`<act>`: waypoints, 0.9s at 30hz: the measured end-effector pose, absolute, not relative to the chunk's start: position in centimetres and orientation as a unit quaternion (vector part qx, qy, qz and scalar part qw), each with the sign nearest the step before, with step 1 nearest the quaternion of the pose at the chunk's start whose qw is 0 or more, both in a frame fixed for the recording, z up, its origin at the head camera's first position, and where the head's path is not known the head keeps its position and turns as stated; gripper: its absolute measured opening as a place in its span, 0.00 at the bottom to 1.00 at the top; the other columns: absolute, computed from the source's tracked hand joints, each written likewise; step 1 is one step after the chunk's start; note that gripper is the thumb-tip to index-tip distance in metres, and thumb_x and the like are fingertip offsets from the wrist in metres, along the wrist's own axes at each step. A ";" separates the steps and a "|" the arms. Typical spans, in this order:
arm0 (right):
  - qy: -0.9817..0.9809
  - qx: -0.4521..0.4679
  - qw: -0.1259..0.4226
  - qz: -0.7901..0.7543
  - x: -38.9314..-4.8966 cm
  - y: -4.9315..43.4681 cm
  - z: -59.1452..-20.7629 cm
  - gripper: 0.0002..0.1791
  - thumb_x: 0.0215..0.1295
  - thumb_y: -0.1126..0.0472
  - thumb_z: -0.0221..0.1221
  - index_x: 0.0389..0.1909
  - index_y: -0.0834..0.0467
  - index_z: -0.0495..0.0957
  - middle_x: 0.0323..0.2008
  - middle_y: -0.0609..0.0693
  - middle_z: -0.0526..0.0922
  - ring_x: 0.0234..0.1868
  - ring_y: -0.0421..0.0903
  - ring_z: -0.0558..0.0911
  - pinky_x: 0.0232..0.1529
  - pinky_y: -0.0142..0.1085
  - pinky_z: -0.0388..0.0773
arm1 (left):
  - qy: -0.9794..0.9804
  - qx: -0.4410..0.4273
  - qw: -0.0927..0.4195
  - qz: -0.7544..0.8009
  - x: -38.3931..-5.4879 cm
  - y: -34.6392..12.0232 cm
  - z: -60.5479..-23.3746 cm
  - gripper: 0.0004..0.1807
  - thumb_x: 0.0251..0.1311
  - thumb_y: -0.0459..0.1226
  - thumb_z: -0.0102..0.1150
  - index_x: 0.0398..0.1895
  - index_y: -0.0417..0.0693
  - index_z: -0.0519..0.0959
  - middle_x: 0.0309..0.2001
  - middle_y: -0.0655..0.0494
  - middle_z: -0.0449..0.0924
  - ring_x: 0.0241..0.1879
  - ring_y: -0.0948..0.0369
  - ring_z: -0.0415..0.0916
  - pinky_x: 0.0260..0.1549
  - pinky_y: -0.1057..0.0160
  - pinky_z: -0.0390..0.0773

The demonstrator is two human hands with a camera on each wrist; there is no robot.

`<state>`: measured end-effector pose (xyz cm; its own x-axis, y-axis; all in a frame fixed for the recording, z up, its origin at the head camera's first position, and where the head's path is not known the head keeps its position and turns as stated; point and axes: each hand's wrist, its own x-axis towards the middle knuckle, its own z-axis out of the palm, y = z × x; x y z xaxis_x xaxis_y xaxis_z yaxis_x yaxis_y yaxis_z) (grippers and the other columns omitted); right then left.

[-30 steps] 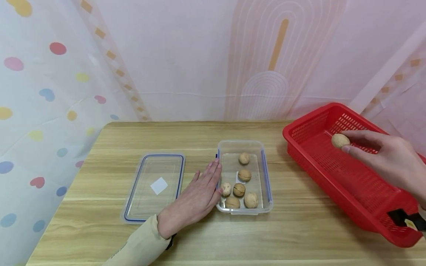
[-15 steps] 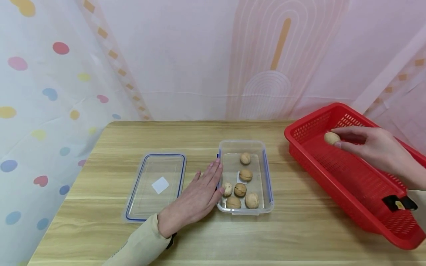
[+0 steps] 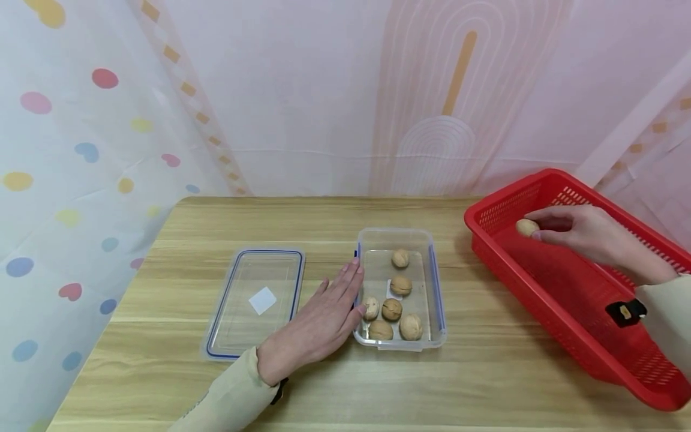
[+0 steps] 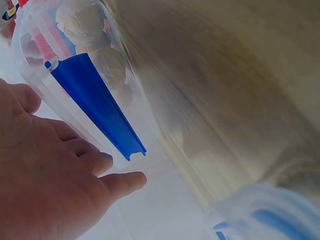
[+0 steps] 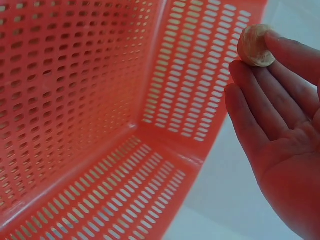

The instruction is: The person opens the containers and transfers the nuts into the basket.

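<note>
My right hand (image 3: 585,237) pinches a walnut (image 3: 526,228) between thumb and fingertips, over the red perforated basket (image 3: 540,285). In the right wrist view the same walnut (image 5: 256,46) sits at the fingertips, high by the basket's rim. My left hand (image 3: 318,321) lies with straight fingers along the left side of a clear plastic container (image 3: 438,300). Several walnuts (image 3: 400,285) rest inside that container, mostly toward its near end. In the left wrist view a blue side latch (image 4: 95,102) hangs on the container wall beside the fingers.
A clear lid (image 3: 243,312) with a blue seal and a white label lies flat on the wooden table (image 3: 432,390), left of the container. A patterned curtain (image 3: 302,96) hangs behind the table's back edge. The basket's tall walls stand at the right.
My right hand has carried the walnut leftward over the basket, toward the container. The left hand stays beside the container, and the view has shifted slightly.
</note>
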<state>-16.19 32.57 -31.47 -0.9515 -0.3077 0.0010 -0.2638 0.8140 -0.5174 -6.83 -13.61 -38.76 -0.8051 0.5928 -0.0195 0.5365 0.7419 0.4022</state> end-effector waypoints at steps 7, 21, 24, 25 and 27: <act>0.951 -0.139 0.087 -0.263 -17.5 33.2 -32.8 0.23 0.69 0.58 0.68 0.60 0.67 0.81 0.54 0.63 0.86 0.46 0.25 0.78 0.41 0.17 0.73 | 0.931 0.300 0.071 0.196 -6.7 -13.4 -38.9 0.35 0.84 0.46 0.35 0.82 0.36 0.43 0.84 0.44 0.35 0.82 0.52 0.37 0.75 0.37 0.52; 0.953 -0.154 0.118 -0.235 -18.8 33.8 -35.1 0.21 0.69 0.57 0.68 0.58 0.66 0.83 0.50 0.58 0.88 0.48 0.45 0.82 0.43 0.27 0.77 | 0.932 0.300 0.063 0.192 -6.5 -13.3 -38.9 0.35 0.83 0.46 0.36 0.82 0.37 0.45 0.83 0.45 0.34 0.82 0.50 0.40 0.74 0.37 0.53; 0.953 -0.161 0.113 -0.231 -18.8 33.8 -35.6 0.19 0.69 0.58 0.69 0.56 0.64 0.85 0.48 0.56 0.89 0.46 0.38 0.81 0.44 0.28 0.77 | 0.933 0.300 0.059 0.188 -6.4 -13.3 -39.0 0.35 0.83 0.46 0.36 0.82 0.37 0.45 0.83 0.46 0.34 0.82 0.50 0.41 0.74 0.37 0.54; 0.953 -0.164 0.112 -0.230 -18.8 33.8 -35.8 0.19 0.68 0.58 0.69 0.55 0.64 0.85 0.48 0.56 0.89 0.46 0.38 0.81 0.44 0.29 0.77 | 0.934 0.299 0.059 0.187 -6.4 -13.4 -39.0 0.35 0.83 0.47 0.36 0.82 0.37 0.45 0.83 0.46 0.34 0.82 0.50 0.41 0.74 0.37 0.54; 0.952 -0.172 0.109 -0.228 -18.8 33.7 -36.0 0.17 0.68 0.60 0.69 0.54 0.64 0.86 0.48 0.56 0.88 0.47 0.41 0.82 0.45 0.33 0.78 | 0.934 0.298 0.058 0.186 -6.3 -13.4 -39.1 0.35 0.83 0.47 0.36 0.83 0.37 0.44 0.83 0.46 0.35 0.82 0.51 0.40 0.74 0.37 0.54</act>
